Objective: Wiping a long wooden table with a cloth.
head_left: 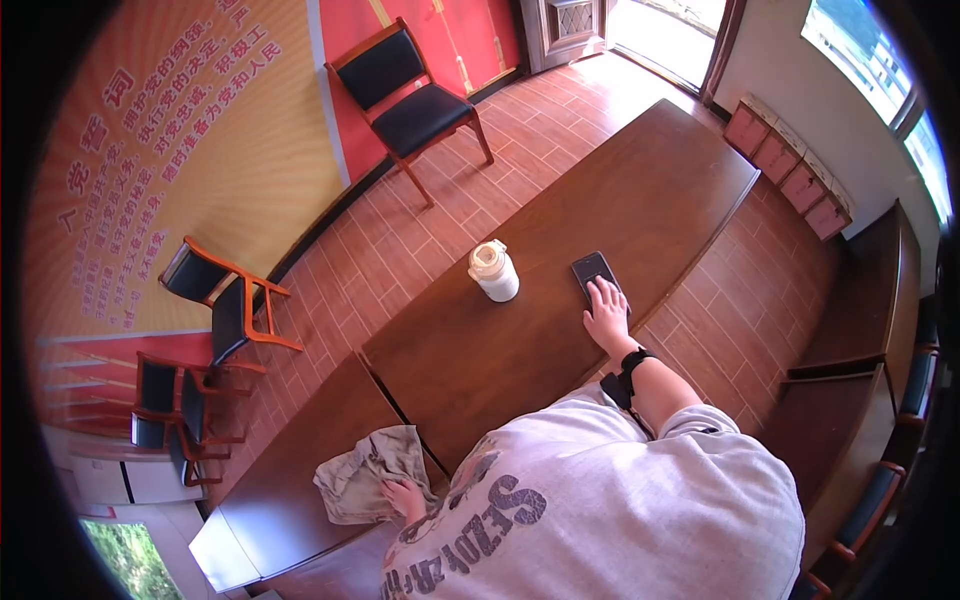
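Right hand (606, 314) half open, fingers resting atop black phone (590, 267) at 3 o'clock in view. White bottle (497, 276) upright at phone's 9 o'clock, apart. Left hand (404, 498) at 7 o'clock, on rumpled grey cloth (365, 474); can't tell if pinching. All on brown desk (520, 345).

One left hand (403, 499) and one right hand (606, 318) are showing, making two in all. One cloth (343, 490), one phone (589, 266), one bottle (499, 279) and one black wristband (632, 366) are appearing too. Four pinkish boxes (778, 160) are standing, and at least five chairs (420, 115) are showing, overlap obscuring the total.
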`<state>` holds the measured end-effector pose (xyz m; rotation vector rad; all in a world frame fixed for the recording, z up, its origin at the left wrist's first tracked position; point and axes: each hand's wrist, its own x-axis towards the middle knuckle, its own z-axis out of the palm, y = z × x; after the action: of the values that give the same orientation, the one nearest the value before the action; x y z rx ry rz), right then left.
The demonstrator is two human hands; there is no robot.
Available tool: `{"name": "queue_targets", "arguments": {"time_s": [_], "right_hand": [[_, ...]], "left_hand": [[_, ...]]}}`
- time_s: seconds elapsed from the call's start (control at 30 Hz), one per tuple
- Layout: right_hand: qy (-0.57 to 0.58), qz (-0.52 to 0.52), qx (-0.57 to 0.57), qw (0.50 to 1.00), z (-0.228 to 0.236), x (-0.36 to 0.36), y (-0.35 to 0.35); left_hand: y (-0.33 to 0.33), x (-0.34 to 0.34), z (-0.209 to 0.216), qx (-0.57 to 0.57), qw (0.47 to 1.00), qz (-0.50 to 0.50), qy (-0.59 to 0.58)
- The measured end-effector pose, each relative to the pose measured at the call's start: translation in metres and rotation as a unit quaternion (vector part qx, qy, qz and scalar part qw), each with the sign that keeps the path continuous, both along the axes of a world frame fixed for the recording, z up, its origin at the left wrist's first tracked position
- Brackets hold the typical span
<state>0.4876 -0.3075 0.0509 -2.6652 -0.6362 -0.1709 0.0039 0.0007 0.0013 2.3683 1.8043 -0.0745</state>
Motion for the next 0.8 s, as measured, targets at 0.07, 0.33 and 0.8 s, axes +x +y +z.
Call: {"name": "queue_targets", "arguments": {"time_s": [0.07,0.33,0.8], "right_hand": [[-0.036,0.164,0.004,0.986,-0.001,-0.018,-0.01],[0.068,0.336,-0.003,0.939,0.001,-0.061,-0.019],[0.061,0.307,-0.052,0.948,0.03,-0.119,0.09]], "left_hand": [[-0.009,-0.003,0.001,-0.007,1.0,0.002,-0.001],[-0.017,-0.015,0.017,-0.001,0.993,-0.063,-0.104],[0.021,-0.022,0.062,0.049,0.952,-0.297,0.06]]}}
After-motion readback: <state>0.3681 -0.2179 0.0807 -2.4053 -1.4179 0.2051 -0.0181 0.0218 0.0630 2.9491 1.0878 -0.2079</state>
